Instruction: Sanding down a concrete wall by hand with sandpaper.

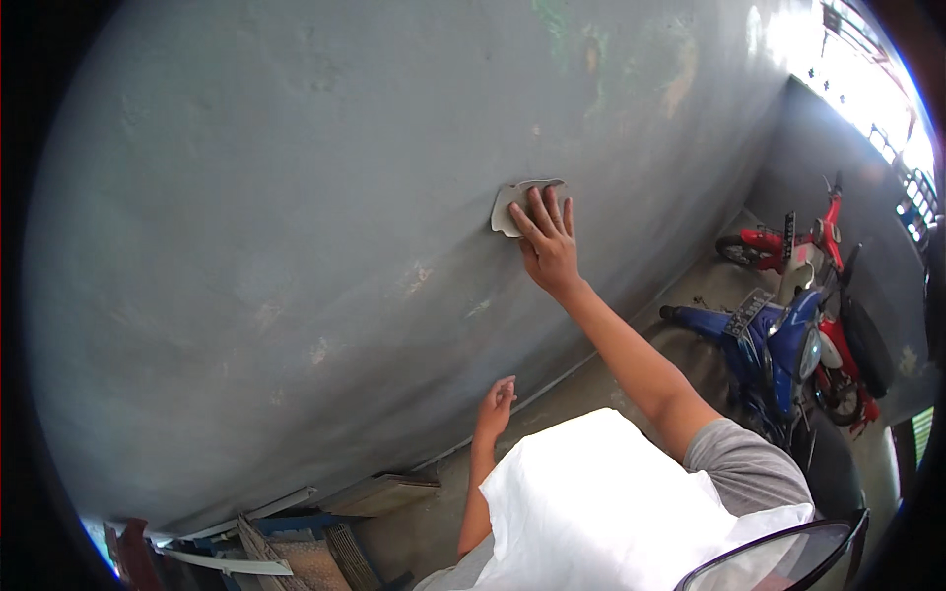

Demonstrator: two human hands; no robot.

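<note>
In the head view, the grey wall (276, 197) fills the left and centre, and a pale, ragged-edged sheet (505, 210) lies flat against it, right of the wall's centre. The sheet's longer axis looks tilted, rising from lower left to upper right, though the covering fingers make this uncertain. The right hand (552, 248) presses the sheet to the wall, its fingers spread and pointing up and slightly left. The left hand (496, 406) is near the wall's lower edge, its fingers loosely bent; I cannot tell whether they pinch anything. Bare wall surrounds the sheet on all sides, widest toward the left. Along the wall's foot, lower left, lie boards (394, 492); off its right end stand a blue motorcycle (788, 345) and a red motorcycle (830, 231), partly overlapping. The sheet's middle and lower right are hidden beneath the hand. White cloth (611, 502), below the wall, hides part of both arms, and a dark-rimmed lens (778, 557) beside the cloth is cut off by the lower edge.
</note>
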